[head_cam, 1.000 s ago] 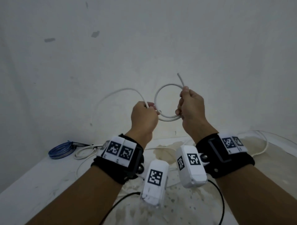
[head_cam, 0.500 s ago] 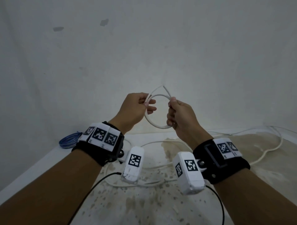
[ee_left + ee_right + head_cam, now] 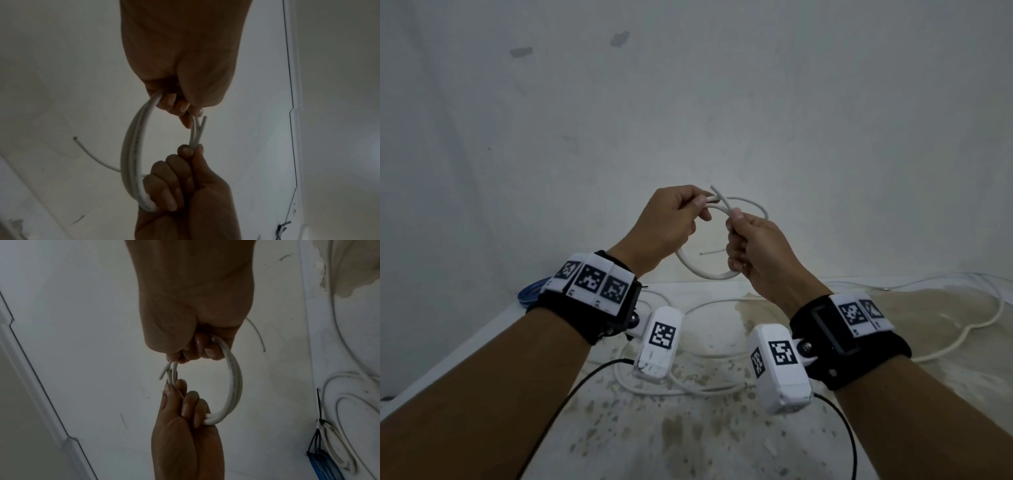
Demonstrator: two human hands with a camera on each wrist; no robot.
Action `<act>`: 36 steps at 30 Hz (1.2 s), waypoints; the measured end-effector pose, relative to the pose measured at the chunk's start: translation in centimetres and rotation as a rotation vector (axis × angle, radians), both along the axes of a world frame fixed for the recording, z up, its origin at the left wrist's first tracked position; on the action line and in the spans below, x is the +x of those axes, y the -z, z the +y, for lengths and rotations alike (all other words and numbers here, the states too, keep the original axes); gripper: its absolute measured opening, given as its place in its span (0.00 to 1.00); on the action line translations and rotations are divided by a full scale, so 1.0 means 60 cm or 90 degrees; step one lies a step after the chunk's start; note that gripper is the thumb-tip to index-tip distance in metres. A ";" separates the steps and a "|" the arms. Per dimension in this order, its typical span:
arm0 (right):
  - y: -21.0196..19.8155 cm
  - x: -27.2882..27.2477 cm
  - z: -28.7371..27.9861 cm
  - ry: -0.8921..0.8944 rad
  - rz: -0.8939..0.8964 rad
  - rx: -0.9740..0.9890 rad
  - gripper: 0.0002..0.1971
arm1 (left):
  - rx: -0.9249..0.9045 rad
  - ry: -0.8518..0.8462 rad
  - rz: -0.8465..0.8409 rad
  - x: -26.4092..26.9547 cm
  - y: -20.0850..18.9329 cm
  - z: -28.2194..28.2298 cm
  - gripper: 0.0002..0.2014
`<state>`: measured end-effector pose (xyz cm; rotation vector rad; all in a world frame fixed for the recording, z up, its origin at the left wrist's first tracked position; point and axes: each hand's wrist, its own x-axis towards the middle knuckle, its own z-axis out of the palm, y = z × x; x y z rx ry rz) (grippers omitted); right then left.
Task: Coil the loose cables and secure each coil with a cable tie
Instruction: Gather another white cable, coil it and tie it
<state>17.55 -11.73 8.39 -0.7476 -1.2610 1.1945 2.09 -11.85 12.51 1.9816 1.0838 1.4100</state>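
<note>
A small coil of white cable (image 3: 705, 274) hangs in the air in front of the wall, held between both hands. My left hand (image 3: 700, 207) pinches the coil's top, where the thin cable ends cross. My right hand (image 3: 734, 219) grips the coil's right side, thumb on the strands. A thin white strand (image 3: 711, 253) pokes out into the ring. In the left wrist view the coil (image 3: 131, 154) runs from my left hand (image 3: 179, 105) down to my right hand (image 3: 185, 162). In the right wrist view the coil (image 3: 234, 378) joins my right hand (image 3: 197, 347) and left hand (image 3: 180, 395).
Loose white cables (image 3: 722, 302) trail over the stained white table (image 3: 688, 438), one looping to the far right (image 3: 962, 337). A blue cable coil (image 3: 529, 291) lies at the table's back left, beside a tied white coil (image 3: 337, 434). A bare wall stands close behind.
The long loose loop at the left has been drawn into the coil. My left hand has shifted from the coil's side to its top, and both hands have come lower and closer together.
</note>
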 end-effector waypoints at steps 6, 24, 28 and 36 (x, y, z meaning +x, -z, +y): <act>-0.010 0.005 -0.004 -0.048 -0.009 0.005 0.17 | -0.031 0.060 0.080 -0.014 -0.018 -0.005 0.14; -0.011 0.000 -0.019 0.129 -0.200 0.125 0.21 | 0.097 -0.059 0.048 0.002 -0.001 0.001 0.18; -0.027 0.033 -0.010 0.570 -0.385 0.269 0.14 | 0.139 -0.053 0.052 -0.005 -0.011 0.001 0.15; -0.065 0.044 0.002 0.305 -0.484 0.313 0.10 | 0.173 -0.084 0.067 -0.011 -0.011 0.007 0.22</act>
